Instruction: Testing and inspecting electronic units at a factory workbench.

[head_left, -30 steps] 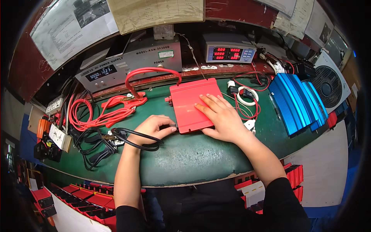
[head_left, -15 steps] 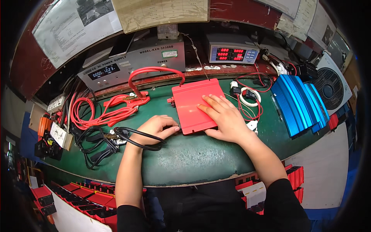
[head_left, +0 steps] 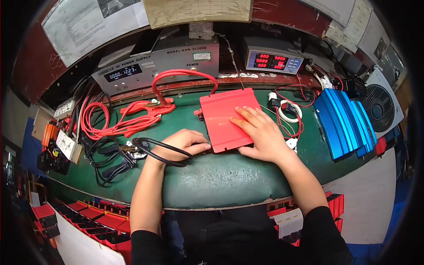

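Observation:
A flat red metal box [head_left: 218,117], which looks like a power inverter, lies slightly turned on the green bench top. Across its right half rests my right hand [head_left: 263,137], fingers stretched out and thumb near the front edge. My left hand [head_left: 185,143] is at the box's lower left corner, its fingers curled and thumb tip against that end; what they pinch is hidden. A black cable [head_left: 163,142] loops over my left wrist. From behind the box's left end, a thick red cable [head_left: 185,73] arches to a red clamp [head_left: 161,106].
Behind stand a grey power supply [head_left: 163,66] and a meter with red digits [head_left: 274,57]. Coiled red cables [head_left: 95,119] and black clamps [head_left: 117,170] lie left. Blue finned cases [head_left: 338,123] and a fan [head_left: 380,104] are right. Red units [head_left: 106,218] sit below the bench.
The whole view has shifted a little. Both hands keep nearly the same places at the red box, with the left thumb now slightly closer against its corner.

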Demonstrator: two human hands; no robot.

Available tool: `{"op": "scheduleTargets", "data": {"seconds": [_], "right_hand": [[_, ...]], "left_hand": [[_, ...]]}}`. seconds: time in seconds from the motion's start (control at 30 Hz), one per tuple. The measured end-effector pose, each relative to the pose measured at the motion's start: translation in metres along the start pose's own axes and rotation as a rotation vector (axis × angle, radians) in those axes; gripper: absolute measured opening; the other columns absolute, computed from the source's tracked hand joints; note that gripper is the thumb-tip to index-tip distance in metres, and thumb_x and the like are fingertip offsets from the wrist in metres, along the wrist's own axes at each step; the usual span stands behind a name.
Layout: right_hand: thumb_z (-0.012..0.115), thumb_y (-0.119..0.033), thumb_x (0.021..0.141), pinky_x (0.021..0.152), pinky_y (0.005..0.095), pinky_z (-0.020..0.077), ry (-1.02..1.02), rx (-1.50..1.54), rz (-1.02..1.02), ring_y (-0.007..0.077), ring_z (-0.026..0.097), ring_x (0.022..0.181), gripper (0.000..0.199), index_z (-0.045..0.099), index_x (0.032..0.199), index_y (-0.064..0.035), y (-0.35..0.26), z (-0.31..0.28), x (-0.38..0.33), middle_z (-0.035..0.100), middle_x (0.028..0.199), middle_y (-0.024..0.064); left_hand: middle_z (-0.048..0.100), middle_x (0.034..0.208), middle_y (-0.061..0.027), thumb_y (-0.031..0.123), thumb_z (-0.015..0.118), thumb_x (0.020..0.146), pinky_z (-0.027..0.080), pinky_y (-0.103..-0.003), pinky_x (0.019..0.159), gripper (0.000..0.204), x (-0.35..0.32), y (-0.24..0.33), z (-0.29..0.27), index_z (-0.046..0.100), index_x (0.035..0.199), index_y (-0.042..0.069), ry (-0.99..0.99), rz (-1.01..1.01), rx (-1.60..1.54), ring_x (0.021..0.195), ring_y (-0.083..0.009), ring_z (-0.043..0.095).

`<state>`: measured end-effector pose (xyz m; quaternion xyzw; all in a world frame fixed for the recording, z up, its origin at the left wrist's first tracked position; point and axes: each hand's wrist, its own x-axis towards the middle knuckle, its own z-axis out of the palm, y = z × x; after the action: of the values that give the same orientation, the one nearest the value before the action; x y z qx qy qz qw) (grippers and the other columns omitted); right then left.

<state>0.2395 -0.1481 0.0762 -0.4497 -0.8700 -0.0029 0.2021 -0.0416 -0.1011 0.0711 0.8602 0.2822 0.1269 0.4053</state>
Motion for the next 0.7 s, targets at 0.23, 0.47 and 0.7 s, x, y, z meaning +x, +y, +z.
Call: {"op": "scheduleTargets", "data": {"seconds": [0.23,0.47,0.7], "right_hand": [[0.073,-0.028,0.066,0.112,0.0503,0.0345,-0.007,0.016,-0.009,0.0370,0.044,0.134,0.072,0.055,0.134,-0.0131,-0.001,-0.001,0.002,0.048,0.145,0.0135],[0.074,-0.030,0.065,0.112,0.0496,0.0349,-0.009,0.006,0.039,0.0361,0.046,0.132,0.070,0.058,0.130,-0.0117,-0.002,-0.002,0.009,0.051,0.142,0.0136],[0.074,-0.033,0.069,0.110,0.0481,0.0369,0.125,-0.163,0.186,0.0371,0.047,0.131,0.070,0.057,0.133,-0.0106,-0.007,0.019,0.017,0.051,0.141,0.0158]], "left_hand": [[0.068,0.087,-0.0192,0.021,0.061,0.093,0.050,-0.042,0.078,0.026,-0.003,-0.003,0.005,0.068,0.091,-0.004,0.059,0.153,0.154,0.084,-0.0352,0.063],[0.066,0.078,-0.0181,0.026,0.064,0.092,0.050,-0.038,0.068,0.029,-0.003,-0.006,-0.001,0.068,0.089,-0.003,0.145,-0.068,0.026,0.073,-0.0301,0.064],[0.067,0.076,-0.0105,0.022,0.064,0.093,0.051,-0.032,0.070,0.027,0.004,-0.030,0.005,0.066,0.100,-0.004,0.414,-0.020,-0.089,0.072,-0.0169,0.064]]}}
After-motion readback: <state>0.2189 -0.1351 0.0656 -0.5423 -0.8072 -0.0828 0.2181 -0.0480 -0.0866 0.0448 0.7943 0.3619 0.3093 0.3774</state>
